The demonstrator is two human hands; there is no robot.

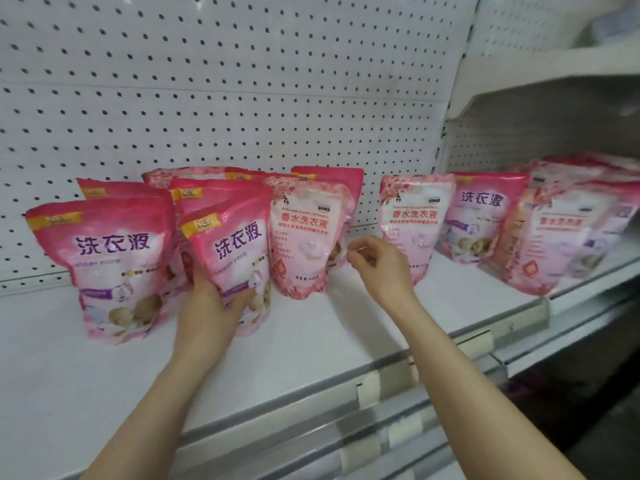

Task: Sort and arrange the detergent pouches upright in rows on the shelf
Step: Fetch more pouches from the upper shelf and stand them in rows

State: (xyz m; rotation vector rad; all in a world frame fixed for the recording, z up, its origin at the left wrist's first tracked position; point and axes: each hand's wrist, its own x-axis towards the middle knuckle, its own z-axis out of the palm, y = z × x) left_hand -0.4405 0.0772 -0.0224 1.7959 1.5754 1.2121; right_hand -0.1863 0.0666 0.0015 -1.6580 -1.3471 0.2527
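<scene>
the left hand (211, 299) grips 1 dark pink pouch (232, 265), settling it into the front row; the right hand (375, 263), half curled and empty, hovers between 2 pale pouches (304, 237); next likely needs one closed up.

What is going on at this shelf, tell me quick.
A person is sorting detergent pouches on a white shelf. The left hand grips the lower part of a dark pink pouch standing in the front row. The right hand hovers empty, fingers loosely curled, between two pale pink pouches. More pouches stand behind on the left, and others on the right are still mixed.
</scene>
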